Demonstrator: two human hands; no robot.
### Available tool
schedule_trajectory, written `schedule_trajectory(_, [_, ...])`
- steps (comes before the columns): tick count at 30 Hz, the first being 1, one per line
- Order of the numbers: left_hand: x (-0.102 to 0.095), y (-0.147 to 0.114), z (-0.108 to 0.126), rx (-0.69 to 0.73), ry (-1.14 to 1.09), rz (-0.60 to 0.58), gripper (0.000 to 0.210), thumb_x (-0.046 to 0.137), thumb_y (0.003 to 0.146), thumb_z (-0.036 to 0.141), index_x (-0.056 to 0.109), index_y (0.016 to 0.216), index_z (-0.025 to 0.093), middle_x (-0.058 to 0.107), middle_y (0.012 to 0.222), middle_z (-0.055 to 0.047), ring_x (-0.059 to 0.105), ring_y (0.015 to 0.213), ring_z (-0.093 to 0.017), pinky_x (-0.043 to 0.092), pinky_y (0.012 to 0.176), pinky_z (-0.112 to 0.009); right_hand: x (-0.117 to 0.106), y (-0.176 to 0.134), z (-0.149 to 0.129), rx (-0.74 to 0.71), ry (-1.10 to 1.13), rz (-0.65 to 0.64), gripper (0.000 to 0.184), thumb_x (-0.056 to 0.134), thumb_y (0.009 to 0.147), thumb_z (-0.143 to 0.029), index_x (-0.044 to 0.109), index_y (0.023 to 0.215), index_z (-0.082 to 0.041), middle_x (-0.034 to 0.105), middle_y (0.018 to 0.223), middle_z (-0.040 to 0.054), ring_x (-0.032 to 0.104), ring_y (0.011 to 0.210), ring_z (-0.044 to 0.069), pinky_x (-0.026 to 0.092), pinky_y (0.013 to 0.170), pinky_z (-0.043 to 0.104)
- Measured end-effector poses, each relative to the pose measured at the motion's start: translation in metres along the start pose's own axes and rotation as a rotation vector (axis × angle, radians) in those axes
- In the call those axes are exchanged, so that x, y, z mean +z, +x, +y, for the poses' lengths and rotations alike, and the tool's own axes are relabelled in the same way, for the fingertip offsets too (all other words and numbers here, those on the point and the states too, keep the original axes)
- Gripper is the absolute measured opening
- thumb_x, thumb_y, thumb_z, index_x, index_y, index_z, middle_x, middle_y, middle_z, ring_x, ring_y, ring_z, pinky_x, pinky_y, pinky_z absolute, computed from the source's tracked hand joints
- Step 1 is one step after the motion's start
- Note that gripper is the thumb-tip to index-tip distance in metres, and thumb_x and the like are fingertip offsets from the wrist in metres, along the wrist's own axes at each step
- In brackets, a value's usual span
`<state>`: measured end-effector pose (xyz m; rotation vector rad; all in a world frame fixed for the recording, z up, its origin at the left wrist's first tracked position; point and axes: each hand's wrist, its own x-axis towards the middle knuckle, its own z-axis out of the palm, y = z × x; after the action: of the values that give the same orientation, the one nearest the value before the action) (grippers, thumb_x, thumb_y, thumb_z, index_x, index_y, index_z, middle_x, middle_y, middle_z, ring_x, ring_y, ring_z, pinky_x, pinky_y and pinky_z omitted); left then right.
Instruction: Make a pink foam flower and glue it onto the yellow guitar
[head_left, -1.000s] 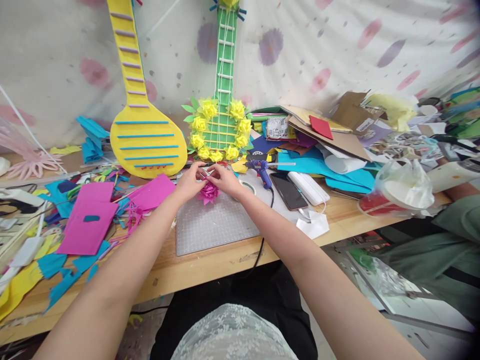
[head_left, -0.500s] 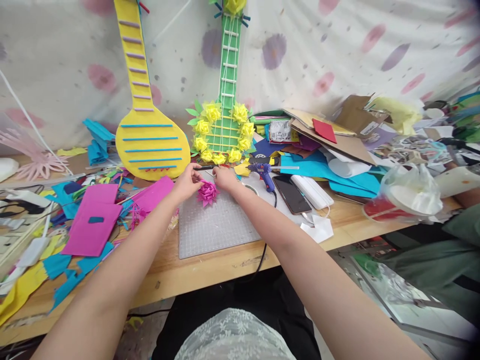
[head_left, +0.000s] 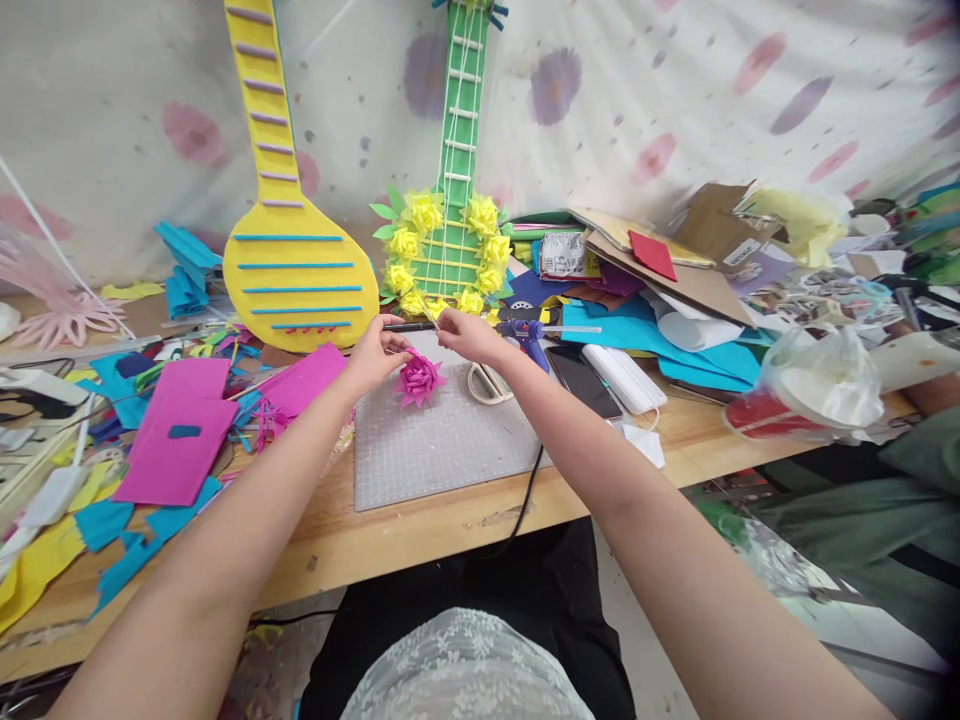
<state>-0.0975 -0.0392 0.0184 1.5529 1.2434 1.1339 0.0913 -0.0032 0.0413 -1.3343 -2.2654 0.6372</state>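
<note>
My left hand (head_left: 380, 357) is closed on a magenta paper flower (head_left: 420, 380), gripping its upper left edge above the grey cutting mat (head_left: 420, 465). The flower's pointed petals face up toward me. My right hand (head_left: 466, 336) is just to the right and a little higher, its thumb and fingers pinched together. A thin pale thing shows at those fingertips, too small to name. Below the right hand, scissors (head_left: 489, 396) with pale handles lie on the mat. Partly behind the right forearm is a blue glue gun (head_left: 534, 345).
Behind stand a yellow paper guitar shape (head_left: 300, 265) and a green one (head_left: 455, 190) ringed with yellow flowers. Magenta sheets (head_left: 176, 440) and scraps lie left. A phone (head_left: 581, 380), a white power strip (head_left: 624, 378), stacked card and a bagged tub (head_left: 806, 400) are on the right.
My right hand has moved right and slightly up, away from the flower, and the scissors' handles show more. The flower, still in my left hand, sits almost where it was.
</note>
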Motion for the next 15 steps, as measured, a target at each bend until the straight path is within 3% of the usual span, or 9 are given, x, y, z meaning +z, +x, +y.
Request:
schedule_trajectory(5, [0.004, 0.001, 0.0, -0.046, 0.004, 0.051, 0.055, 0.07, 0.058, 0.015, 0.045, 0.107, 0.018, 0.065, 0.069, 0.002, 0.065, 0.069, -0.017, 0.049, 0.069, -0.031, -0.008, -0.015, -0.007, -0.136, 0.144, -0.001, 0.018, 0.042, 0.087, -0.029, 0.056, 0.088, -0.017, 0.063, 0.085, 0.0023, 0.055, 0.076, 0.013, 0.039, 0.07, 0.024])
schedule_trajectory(9, [0.007, 0.003, -0.006, -0.056, 0.058, 0.046, 0.057, 0.071, 0.059, 0.017, 0.048, 0.111, 0.019, 0.068, 0.07, 0.001, 0.067, 0.071, -0.019, 0.05, 0.069, -0.032, 0.0, -0.021, -0.01, -0.114, 0.079, 0.006, 0.022, 0.038, 0.089, -0.031, 0.056, 0.091, -0.017, 0.062, 0.087, 0.0031, 0.054, 0.079, 0.014, 0.037, 0.071, 0.024])
schedule_trajectory(15, [0.007, 0.001, -0.004, 0.045, 0.161, 0.074, 0.06, 0.068, 0.063, 0.016, 0.046, 0.118, 0.02, 0.068, 0.081, 0.0, 0.064, 0.071, -0.015, 0.05, 0.069, -0.03, 0.007, -0.026, -0.008, -0.12, 0.071, -0.017, 0.027, 0.041, 0.089, -0.035, 0.058, 0.101, -0.019, 0.057, 0.072, -0.0011, 0.049, 0.066, 0.012, 0.034, 0.063, 0.023])
